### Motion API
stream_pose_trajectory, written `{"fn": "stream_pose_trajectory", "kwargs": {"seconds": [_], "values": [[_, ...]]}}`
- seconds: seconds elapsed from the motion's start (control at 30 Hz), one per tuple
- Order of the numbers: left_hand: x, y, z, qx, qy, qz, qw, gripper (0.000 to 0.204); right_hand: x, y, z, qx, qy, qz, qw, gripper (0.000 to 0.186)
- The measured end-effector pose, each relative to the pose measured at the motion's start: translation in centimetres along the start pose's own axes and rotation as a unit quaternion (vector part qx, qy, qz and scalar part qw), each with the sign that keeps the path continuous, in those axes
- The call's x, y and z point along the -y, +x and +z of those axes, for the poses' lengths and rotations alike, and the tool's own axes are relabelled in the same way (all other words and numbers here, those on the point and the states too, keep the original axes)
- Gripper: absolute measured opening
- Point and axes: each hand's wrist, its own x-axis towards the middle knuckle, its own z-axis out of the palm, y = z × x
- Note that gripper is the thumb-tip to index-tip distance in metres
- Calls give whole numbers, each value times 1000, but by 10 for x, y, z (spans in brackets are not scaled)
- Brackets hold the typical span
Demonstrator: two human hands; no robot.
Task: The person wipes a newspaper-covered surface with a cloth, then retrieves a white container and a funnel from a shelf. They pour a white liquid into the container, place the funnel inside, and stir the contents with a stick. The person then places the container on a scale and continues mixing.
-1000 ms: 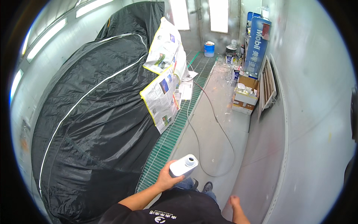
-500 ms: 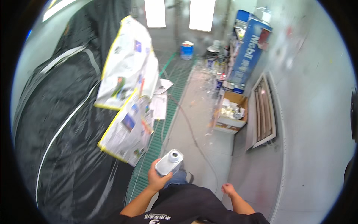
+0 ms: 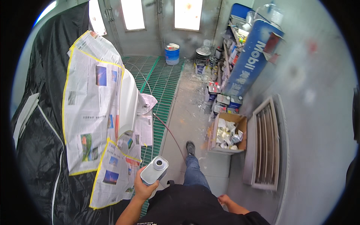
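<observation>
My left hand (image 3: 141, 188) is wrapped around a rectangular silver metal can (image 3: 152, 174) in front of my body. The can is slightly tilted, its top with the round spout facing up. Left of it hang newspaper sheets (image 3: 88, 112) edged with yellow tape, the lower one close to my left hand. They border a smooth white panel (image 3: 128, 99). At my right side, low beside my black shirt, my right hand (image 3: 224, 200) hangs with its fingers curled and nothing visible in them; part of it is hidden.
Black sheeting (image 3: 37, 165) covers a large form at left. A green floor grate (image 3: 162, 84) runs ahead, with a thin hose (image 3: 170, 131) on the floor. Along the right stand a cardboard box (image 3: 221, 151) of crumpled paper, several paint cans (image 3: 202, 56), a blue sign board (image 3: 249, 62) and a vent (image 3: 266, 144).
I have moved forward: box, cans and vent appear nearer and lower, and a leg is stretched ahead. The can stays in my left hand; my right hand has swung back toward my body.
</observation>
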Motion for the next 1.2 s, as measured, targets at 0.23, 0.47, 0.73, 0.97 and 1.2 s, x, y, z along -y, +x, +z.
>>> {"fn": "stream_pose_trajectory", "kwargs": {"seconds": [0.23, 0.47, 0.73, 0.97, 1.2], "values": [[-4, 213, 60, -61, 17, -23, 998, 74, 242, 143, -128, -22, -92, -49, 994, 27], [-14, 412, 107, -58, -5, -67, 996, 74, 536, 238, -221, -78, 144, -267, 950, 22], [51, 655, 132, -31, -1, -40, 999, 78, 678, 251, -240, -75, -18, -210, 975, 30], [32, 867, 116, 47, -2, -28, 998, 80, 724, 260, -273, -179, -89, -28, 979, 42], [28, 1020, 125, 103, -6, -33, 994, 76, 832, 299, -249, -185, 14, -32, 982, 31]]}}
